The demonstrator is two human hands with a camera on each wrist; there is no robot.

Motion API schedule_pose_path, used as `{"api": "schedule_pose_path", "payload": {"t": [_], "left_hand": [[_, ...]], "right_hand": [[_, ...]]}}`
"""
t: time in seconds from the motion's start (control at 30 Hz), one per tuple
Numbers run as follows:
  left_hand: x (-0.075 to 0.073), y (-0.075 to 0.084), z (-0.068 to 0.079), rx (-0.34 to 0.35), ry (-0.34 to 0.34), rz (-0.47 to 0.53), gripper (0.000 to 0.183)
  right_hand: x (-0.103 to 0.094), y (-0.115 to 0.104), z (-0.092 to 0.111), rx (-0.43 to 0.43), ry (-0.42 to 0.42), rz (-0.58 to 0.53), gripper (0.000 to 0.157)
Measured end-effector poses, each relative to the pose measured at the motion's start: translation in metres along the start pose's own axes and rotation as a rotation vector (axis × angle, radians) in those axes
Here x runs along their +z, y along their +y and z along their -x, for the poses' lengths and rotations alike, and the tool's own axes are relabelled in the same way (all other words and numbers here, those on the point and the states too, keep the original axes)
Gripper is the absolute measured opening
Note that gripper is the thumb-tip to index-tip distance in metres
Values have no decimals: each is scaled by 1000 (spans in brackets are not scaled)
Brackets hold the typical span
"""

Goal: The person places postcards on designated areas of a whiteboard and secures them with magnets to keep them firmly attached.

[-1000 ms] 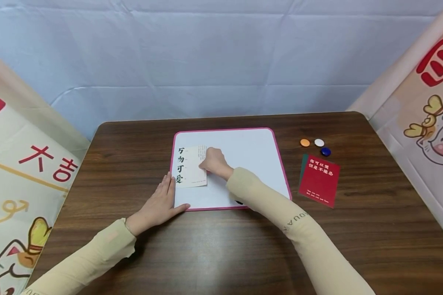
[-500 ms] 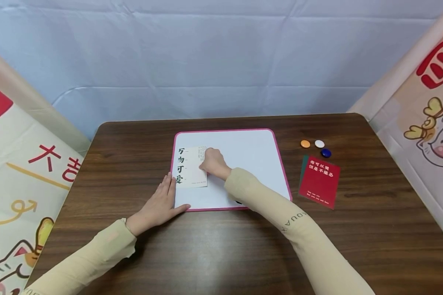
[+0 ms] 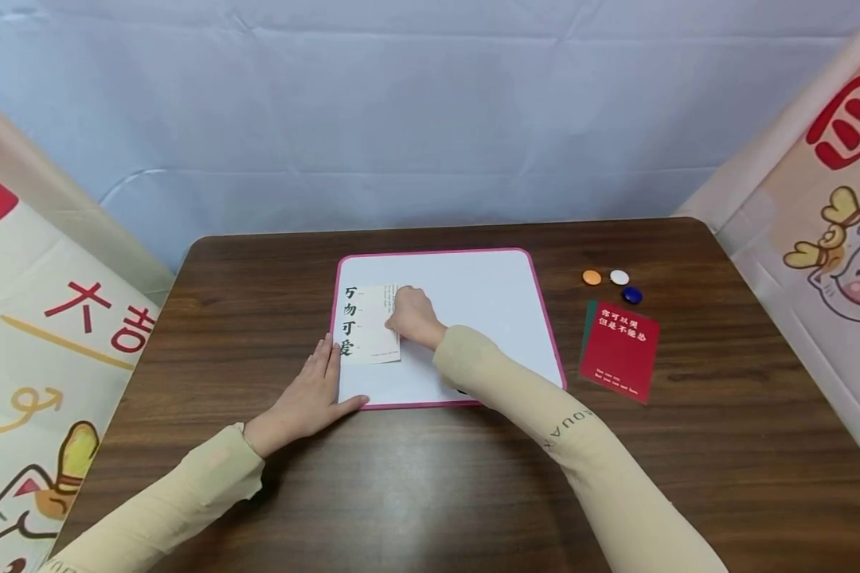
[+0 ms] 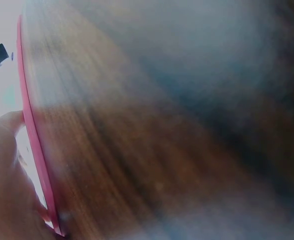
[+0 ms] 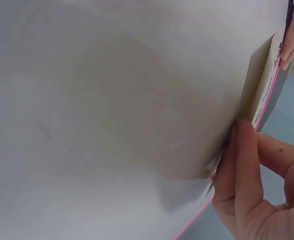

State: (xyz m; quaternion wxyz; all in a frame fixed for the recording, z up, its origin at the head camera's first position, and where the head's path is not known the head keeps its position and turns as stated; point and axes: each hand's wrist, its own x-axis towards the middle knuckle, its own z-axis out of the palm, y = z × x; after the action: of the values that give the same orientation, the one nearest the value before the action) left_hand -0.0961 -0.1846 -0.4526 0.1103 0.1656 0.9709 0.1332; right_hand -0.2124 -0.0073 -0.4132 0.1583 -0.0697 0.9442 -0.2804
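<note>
A whiteboard (image 3: 473,294) with a pink rim lies flat on the table. On its left part is a cream card (image 3: 369,326) with large dark characters down one side. My right hand (image 3: 416,317) pinches the card's right edge with curled fingers; in the right wrist view that edge of the card (image 5: 257,90) stands raised off the board. Fingers extended, my left hand (image 3: 308,402) rests on the board's near left corner, the thumb along the front rim. In the left wrist view, the left hand (image 4: 2,175) lies against the pink rim (image 4: 33,130).
Right of the board, a red card (image 3: 619,350) overlaps a green card (image 3: 588,326) on the brown table (image 3: 401,493). Behind them lie orange (image 3: 592,277), white (image 3: 619,277) and blue (image 3: 632,295) round pieces. A small dark thing (image 3: 462,391) shows under the right forearm.
The cream card and my right hand have shifted very slightly to the left. My left hand keeps its place on the board's corner.
</note>
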Motion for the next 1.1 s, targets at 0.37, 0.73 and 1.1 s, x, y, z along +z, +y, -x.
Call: {"api": "schedule_pose_path", "payload": {"t": [0.37,0.73,1.1], "left_hand": [[0,1,1,6,19,9,98],[0,0,0,11,22,-5,98],[0,-1,-1,15,21,-2,99]], "right_hand": [[-1,-3,1,-20,5,79,33],[-4,-2,4,-53,-7,80,26],[-21,14,1,-31,-27,174,33]]}}
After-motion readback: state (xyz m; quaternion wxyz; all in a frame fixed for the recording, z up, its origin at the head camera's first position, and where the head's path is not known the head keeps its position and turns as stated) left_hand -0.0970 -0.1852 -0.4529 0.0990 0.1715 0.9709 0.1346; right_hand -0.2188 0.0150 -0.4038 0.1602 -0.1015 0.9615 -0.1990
